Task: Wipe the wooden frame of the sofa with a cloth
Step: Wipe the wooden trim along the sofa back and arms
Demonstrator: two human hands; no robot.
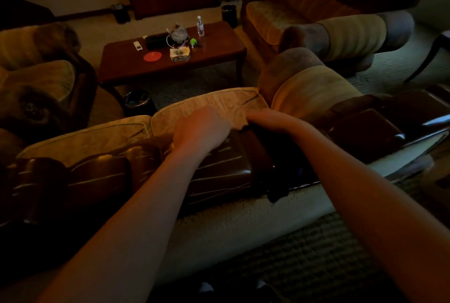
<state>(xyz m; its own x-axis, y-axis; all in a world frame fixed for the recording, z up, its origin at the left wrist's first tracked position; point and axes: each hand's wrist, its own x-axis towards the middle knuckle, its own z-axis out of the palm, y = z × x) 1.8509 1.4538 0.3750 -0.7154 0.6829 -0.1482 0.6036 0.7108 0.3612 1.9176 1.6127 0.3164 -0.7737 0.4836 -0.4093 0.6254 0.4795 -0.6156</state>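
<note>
Reaching over the back of the sofa from behind, both bare arms stretched forward in dim light. At far left, an armchair (36, 76) with a pale seat cushion and dark carved arm. Nearer, glossy dark wooden frame (102, 176) along the sofa's top rail, catching streaks of light, with pale seat cushions (97, 132) beyond it. Just past the sofa, a small dark bin (137, 101) on the carpet. Farther off, a coffee table (219, 42) carrying a red disc (152, 56), a white remote (137, 46), a clear water bottle (200, 26) and a heap of small clutter. At centre, left hand (201, 129) lying knuckles-up over the rail's front edge, fingers curled downward; whether holding anything, cannot tell. Just right of it, right hand (261, 119) at the cushion's rear edge, fingers hidden below the hand, grip impossible to judge. Between and below the two wrists, a dark cloth (270, 176) draped over the rail and hanging down the sofa's pale back, barely separable from the shadowed wood; contact with either hand unclear. To the right, the sofa's rolled arm (309, 83), more polished wood frame, and a second sofa (316, 22) beyond. At bottom centre, toes of two feet (207, 288) on patterned carpet.
</note>
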